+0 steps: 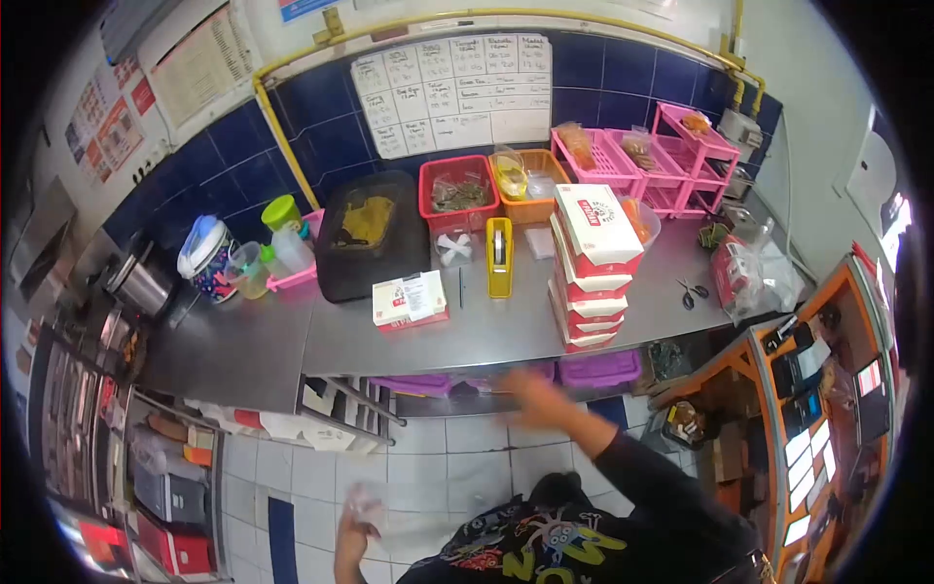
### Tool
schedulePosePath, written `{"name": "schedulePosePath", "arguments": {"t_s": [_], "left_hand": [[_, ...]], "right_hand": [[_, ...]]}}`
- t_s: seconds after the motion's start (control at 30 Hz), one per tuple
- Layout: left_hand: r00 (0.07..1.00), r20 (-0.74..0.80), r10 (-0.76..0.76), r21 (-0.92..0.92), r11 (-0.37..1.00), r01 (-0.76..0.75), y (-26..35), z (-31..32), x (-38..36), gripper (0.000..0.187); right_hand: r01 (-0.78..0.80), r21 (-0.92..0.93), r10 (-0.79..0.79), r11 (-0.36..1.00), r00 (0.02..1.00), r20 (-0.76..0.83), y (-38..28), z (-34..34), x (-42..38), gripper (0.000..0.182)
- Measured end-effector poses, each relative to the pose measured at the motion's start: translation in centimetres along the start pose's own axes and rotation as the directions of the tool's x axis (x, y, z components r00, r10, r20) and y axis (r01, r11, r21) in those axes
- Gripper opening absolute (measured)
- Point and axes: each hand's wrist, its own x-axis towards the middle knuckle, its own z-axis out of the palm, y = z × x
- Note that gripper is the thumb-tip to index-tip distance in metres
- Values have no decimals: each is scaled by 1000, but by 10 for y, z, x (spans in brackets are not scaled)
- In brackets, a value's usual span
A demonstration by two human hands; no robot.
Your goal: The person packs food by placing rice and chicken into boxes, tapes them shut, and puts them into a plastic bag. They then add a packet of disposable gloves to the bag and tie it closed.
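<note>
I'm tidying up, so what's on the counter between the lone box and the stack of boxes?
The head view shows a thin dark stick, perhaps a pen, and the yellow tape dispenser, plus a flat white item farther back.

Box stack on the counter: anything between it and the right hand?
Nothing visible: only the front edge and bare steel of the counter. The right hand is blurred; the tape dispenser stands left of the box stack.

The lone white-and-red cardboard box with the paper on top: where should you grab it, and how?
Probably by its left and right walls, coming from the front. The lone white-and-red cardboard box sits flat and closed near the front edge of the grey metal counter, with the big black plastic container behind it. Keep it level: the white paper might slide.
</note>
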Motion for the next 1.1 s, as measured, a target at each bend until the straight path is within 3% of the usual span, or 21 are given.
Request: {"name": "schedulePosePath", "arguments": {"t_s": [0.03, 0.07, 0.1, 0.2, 0.3, 0.5, 0.53, 0.57, 0.67, 0.7, 0.73, 0.77, 0.83, 0.87, 0.9, 0.93, 0.97, 1.0, 1.03, 1.07, 1.1], "left_hand": [[983, -14, 183, 239, 955, -175, 57, 3, 25, 76], [932, 3, 361, 453, 831, -323, 109, 16, 37, 77], [932, 6, 362, 452, 830, -326, 145, 26, 42, 77], [891, 167, 422, 431, 782, -450, 223, 51, 54, 80], [870, 237, 432, 445, 748, -492, 266, 65, 75, 81], [834, 378, 403, 266, 815, -515, 346, 83, 128, 86], [835, 392, 387, 226, 839, -495, 361, 89, 138, 85], [843, 372, 390, 233, 840, -491, 374, 94, 152, 85], [830, 342, 441, 179, 836, -518, 391, 110, 180, 82], [807, 289, 515, 197, 793, -576, 397, 115, 180, 80], [772, 239, 589, 216, 743, -633, 404, 122, 180, 79], [727, 143, 672, 239, 689, -684, 405, 133, 171, 73], [608, 309, 732, 446, 453, -772, 393, 110, 152, 56], [456, 416, 787, 325, 340, -882, 379, 100, 146, 36], [410, 503, 761, 380, 232, -896, 378, 100, 127, 24], [399, 664, 632, 242, 324, -915, 357, 88, 133, 26], [341, 804, 487, 117, 433, -894, 339, 76, 141, 28], [360, 883, 300, 195, 464, -864, 338, 75, 136, 58], [478, 816, 324, 189, 632, -751, 318, 75, 133, 35], [411, 858, 309, 157, 604, -782, 301, 66, 141, 37], [416, 792, 447, 123, 550, -826, 292, 66, 135, 37]], "right_hand": [[-240, -72, 191, 968, 892, -409, -34, -109, 73, 68], [-409, -156, 281, 899, 813, -511, -28, -151, 106, 79], [-493, -290, 126, 820, 651, -748, -6, -171, 132, 84], [-825, -385, 737, 413, 551, -392, 30, -240, 176, 109], [-863, -388, 821, 325, 461, -336, 46, -238, 180, 98], [-610, -149, 565, 778, 784, -257, 54, -258, 170, 91], [-418, 238, 457, 877, 878, -145, 35, -264, 175, 92], [-189, 599, 301, 778, 949, -91, 8, -272, 181, 93], [-155, 977, 126, 144, 983, 137, -66, -260, 190, 93], [-195, 975, 98, 108, 978, 185, -76, -246, 193, 95], [-304, 953, -94, 14, 948, 304, -76, -229, 204, 98], [-372, 908, -126, 191, 908, 399, -84, -219, 212, 99], [-477, 875, -255, 81, 839, 481, -74, -163, 233, 93], [-412, 911, -206, -9, 892, 402, -68, -134, 241, 78], [-491, 861, -131, -134, 870, 476, -62, -119, 253, 69], [-548, 793, -65, -267, 831, 552, -54, -105, 266, 60], [-490, 761, -125, -425, 864, 487, -35, -80, 286, 57], [-428, 700, -171, -571, 896, 409, -12, -50, 311, 54], [-172, 801, -85, -574, 985, 151, 4, -12, 328, 52], [-158, 802, -75, -576, 987, 141, -11, -21, 341, 52], [74, 961, 173, -265, 984, -28, -34, -45, 356, 52]]}}
